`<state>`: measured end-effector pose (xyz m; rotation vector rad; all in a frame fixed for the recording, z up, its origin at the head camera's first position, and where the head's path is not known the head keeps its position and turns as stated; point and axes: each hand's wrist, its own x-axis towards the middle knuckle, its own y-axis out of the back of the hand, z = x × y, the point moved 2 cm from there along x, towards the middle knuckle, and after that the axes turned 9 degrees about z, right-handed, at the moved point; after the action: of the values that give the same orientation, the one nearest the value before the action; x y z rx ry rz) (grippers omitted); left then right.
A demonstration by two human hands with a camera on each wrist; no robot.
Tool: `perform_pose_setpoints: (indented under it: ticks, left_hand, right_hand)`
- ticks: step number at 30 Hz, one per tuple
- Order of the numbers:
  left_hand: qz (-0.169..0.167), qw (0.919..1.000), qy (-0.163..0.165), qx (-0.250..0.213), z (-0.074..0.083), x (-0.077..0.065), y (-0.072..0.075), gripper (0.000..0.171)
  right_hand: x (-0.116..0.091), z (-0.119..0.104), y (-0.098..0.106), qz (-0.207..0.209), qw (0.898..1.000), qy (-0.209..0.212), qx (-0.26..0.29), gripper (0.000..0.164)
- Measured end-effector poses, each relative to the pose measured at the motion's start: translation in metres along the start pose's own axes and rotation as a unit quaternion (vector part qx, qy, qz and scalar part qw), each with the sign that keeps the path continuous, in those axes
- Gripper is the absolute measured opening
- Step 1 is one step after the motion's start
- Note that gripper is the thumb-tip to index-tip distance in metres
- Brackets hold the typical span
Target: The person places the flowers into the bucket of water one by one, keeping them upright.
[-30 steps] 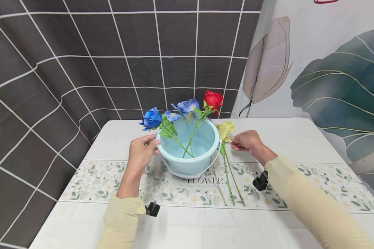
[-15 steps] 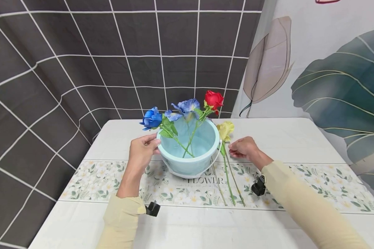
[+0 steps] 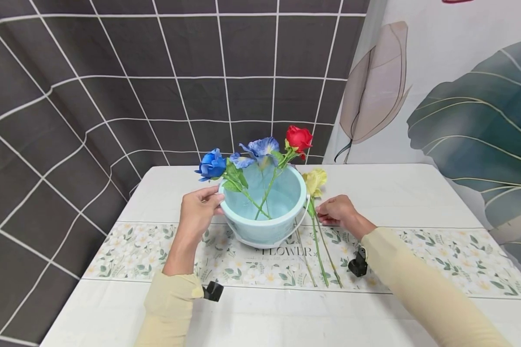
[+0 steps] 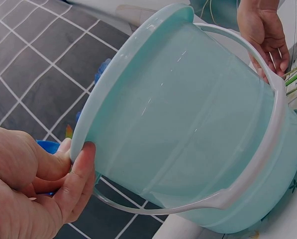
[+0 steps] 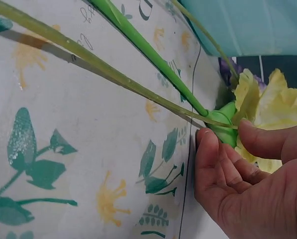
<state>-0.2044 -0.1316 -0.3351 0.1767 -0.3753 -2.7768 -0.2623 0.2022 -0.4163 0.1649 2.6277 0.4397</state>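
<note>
My left hand (image 3: 197, 212) pinches the left rim of a pale blue bucket (image 3: 260, 233), thumb and fingers on either side in the left wrist view. In the bucket lean a blue rose (image 3: 211, 165), a blue-violet flower (image 3: 261, 148) and a red rose (image 3: 298, 138). Right of it, a yellow flower (image 3: 314, 181) lies on the table with its green stem (image 5: 153, 57). My right hand (image 3: 338, 212) is beside that flower's base. The right wrist view shows its thumb and index finger apart around an olive stem (image 5: 113, 74), the thumb tip right at it.
Another thin stem (image 3: 305, 260) lies close to the bucket, and purple petals (image 5: 227, 67) show behind it. The bucket's white handle (image 4: 267, 149) hangs down at the front. A flower-printed band crosses the white table (image 3: 260, 313). Dark gridded cloth (image 3: 191, 53) hangs behind.
My right hand has moved left and slightly nearer, from beside the yellow bloom to the stems below it. My left hand and the bucket have stayed put.
</note>
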Motion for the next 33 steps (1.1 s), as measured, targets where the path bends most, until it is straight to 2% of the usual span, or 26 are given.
perform_pose_setpoints:
  ticks: [11, 16, 25, 33]
  left_hand:
    - [0.000, 1.0000, 0.003, 0.000, 0.001, -0.001, 0.000, 0.034]
    - [-0.001, 1.0000, 0.003, -0.003, 0.002, -0.001, 0.000, 0.034]
    - [0.000, 1.0000, -0.004, -0.002, 0.002, -0.001, 0.000, 0.034]
    - [0.000, 1.0000, -0.004, 0.000, 0.001, 0.000, 0.000, 0.034]
  right_hand:
    - [-0.002, 0.001, -0.008, -0.008, 1.000, 0.009, -0.003, 0.021]
    - [-0.003, 0.002, -0.010, -0.007, 1.000, 0.025, -0.007, 0.020]
    - [-0.005, 0.002, -0.013, 0.046, 0.993, 0.068, -0.090, 0.017]
    - [-0.006, 0.003, -0.016, 0.060, 0.991, 0.072, -0.091, 0.015]
